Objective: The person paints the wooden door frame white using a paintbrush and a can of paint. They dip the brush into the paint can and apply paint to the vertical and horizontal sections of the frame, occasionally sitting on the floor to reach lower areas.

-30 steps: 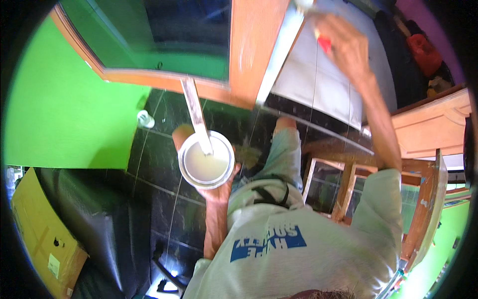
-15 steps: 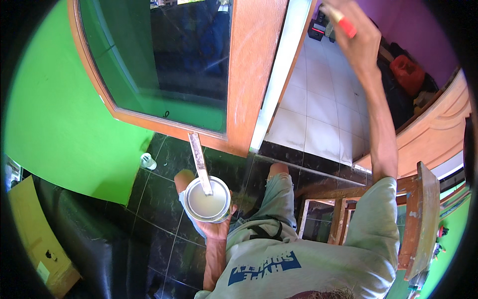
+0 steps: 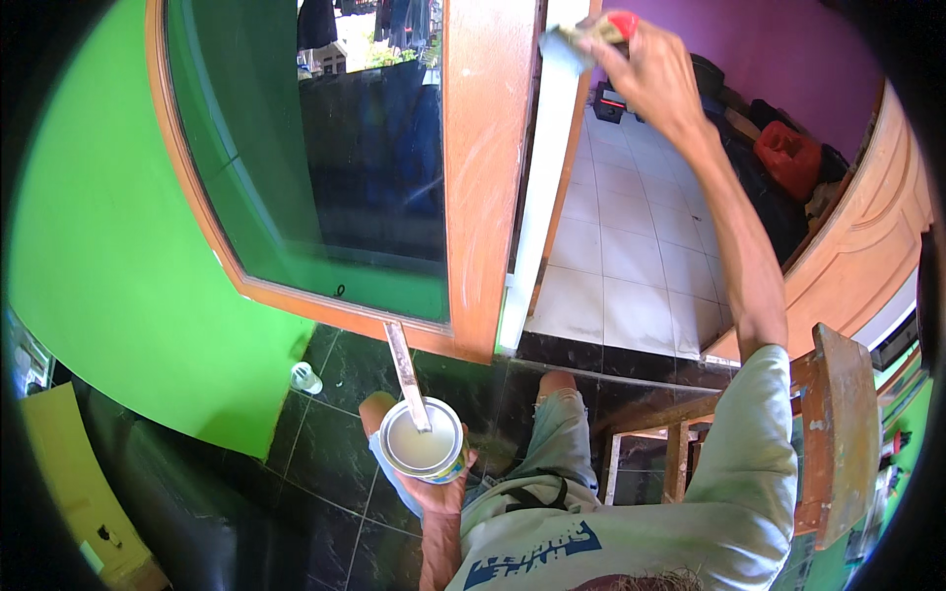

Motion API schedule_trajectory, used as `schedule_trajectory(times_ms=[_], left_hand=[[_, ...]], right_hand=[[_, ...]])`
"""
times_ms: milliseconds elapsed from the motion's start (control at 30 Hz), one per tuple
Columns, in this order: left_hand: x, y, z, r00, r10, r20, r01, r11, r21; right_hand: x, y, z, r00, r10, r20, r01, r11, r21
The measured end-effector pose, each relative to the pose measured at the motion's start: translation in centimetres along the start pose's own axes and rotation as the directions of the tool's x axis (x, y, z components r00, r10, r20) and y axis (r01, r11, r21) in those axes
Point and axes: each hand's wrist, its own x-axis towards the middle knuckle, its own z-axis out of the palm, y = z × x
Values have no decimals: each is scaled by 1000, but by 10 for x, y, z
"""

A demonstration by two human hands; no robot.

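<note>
Gripping a paintbrush [image 3: 613, 28] by its red-tipped handle, a person's right hand [image 3: 655, 84] is raised at the upper end of a white strip [image 3: 544, 177] along a doorway's left edge. The bristles overlap the strip in view; blur leaves actual contact unclear.

Lower down, the left hand [image 3: 439, 495] is wrapped around the side and base of a paint can [image 3: 450, 469], held upright or nearly so in front of the person's body. Pale liquid [image 3: 419, 450] fills part of the can, and a flat wooden stick [image 3: 405, 369] stands tilted in it, its upper end rising past the rim toward the lower edge of an orange-brown wooden frame [image 3: 483, 197] set with dark glass [image 3: 379, 217].

Beneath, on the black tiled floor [image 3: 325, 473], a small white container [image 3: 305, 377] lies near the lower right corner of a bright green wall [image 3: 118, 246]. A worn wooden chair [image 3: 838, 433] stands by the person's right arm. Beyond the doorway, white tiles [image 3: 631, 246] stretch toward a purple wall [image 3: 788, 59], with a red bag [image 3: 788, 148] near their right edge.
</note>
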Motion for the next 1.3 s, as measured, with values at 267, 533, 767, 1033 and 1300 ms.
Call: schedule_trajectory(times_ms=[267,533,767,1033,1300], left_hand=[[-1,3,6,1000,3,-22,-2,1000,13],[-2,1,-6,1000,2,-4,-2,999,-36],[-3,13,-6,999,17,50,-17,1000,-4],[-1,11,-8,998,34,46,-35,999,36],[6,8,-21,997,-3,72,-2,997,72]], right_hand=[[23,-6,-22,671,-589,-451,501,808,-310],[-61,-17,23,862,-489,-136,490,871,-31],[64,-4,-37,986,-46,-159,68,988,135],[34,8,-3,739,-513,-437,473,857,-206],[-97,-22,44,858,-496,-133,504,863,36]])
